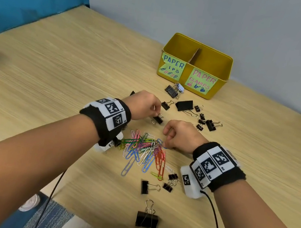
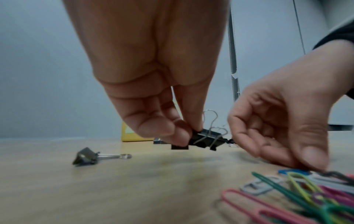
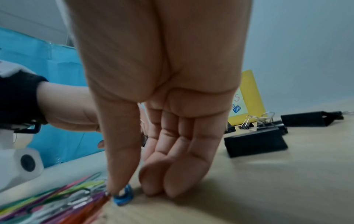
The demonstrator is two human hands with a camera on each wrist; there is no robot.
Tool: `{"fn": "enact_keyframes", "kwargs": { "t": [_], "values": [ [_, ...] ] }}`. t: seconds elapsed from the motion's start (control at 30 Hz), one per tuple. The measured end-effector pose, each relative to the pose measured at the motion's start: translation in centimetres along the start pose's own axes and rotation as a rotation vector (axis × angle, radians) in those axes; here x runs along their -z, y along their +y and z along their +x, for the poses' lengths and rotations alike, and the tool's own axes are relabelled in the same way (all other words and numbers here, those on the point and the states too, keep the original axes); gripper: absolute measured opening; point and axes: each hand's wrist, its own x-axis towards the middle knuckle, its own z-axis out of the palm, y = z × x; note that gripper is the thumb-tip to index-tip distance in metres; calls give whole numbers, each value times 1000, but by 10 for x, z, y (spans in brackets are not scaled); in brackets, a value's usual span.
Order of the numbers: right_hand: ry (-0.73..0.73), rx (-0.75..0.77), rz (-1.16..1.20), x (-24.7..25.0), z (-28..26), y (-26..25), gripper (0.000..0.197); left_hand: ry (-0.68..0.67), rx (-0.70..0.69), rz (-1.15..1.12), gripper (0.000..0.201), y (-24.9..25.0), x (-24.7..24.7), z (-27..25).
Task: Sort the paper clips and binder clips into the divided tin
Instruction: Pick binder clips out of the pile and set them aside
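Barely started: yellow divided tin (image 1: 220, 79) looks empty, left hand (image 1: 143, 104) pinching a small black binder clip (image 1: 157, 119), right hand (image 1: 180, 135) thumb-pinching a blue paper clip (image 3: 123, 195) at the pile edge, everything else unsorted.

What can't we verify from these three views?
- Tin floor: head view, hidden by its front wall; contents unknown.
- PAPER CLIPS label: torn, letters missing.
- Right hand grip on blue paper clip: right wrist view, blurred; only the thumb visibly touches it.
- Binder clip behind left hand: mostly covered.
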Motion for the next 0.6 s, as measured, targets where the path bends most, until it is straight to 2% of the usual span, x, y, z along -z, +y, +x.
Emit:
{"fn": "enact_keyframes", "kwargs": {
  "t": [0.07,0.13,0.2,0.27,0.33,0.37,0.43,0.47,0.53,0.6],
  "values": [
    [13,11,-19,1,-2,-2,26,97,60,-9,15,-6,6,0],
    [-13,48,-80,1,-7,-10,37,183,104,43,21,-13,7,-1],
    [-138,111,-198,-2,-12,-21,53,216,75,143,33,-16,4,-6],
    [-250,161,-309,-4,-16,-30,59,201,12,201,36,-13,0,-17],
    [-266,157,-337,-3,-22,-33,63,71,-11,157,36,-13,-2,-30],
    [-235,127,-321,-1,-24,-30,68,-52,11,124,44,-14,-2,-38],
    [-156,29,-306,2,-30,-24,80,-307,98,121,78,-18,-1,-55],
    [-141,-14,-330,1,-32,-22,85,-379,130,158,91,-19,-1,-62],
    [-144,-54,-377,-5,-34,-22,86,-406,135,223,100,-13,-7,-73],
    [-137,-23,-379,-15,-33,-28,83,-365,120,240,92,-4,-19,-77]
  ]
}}
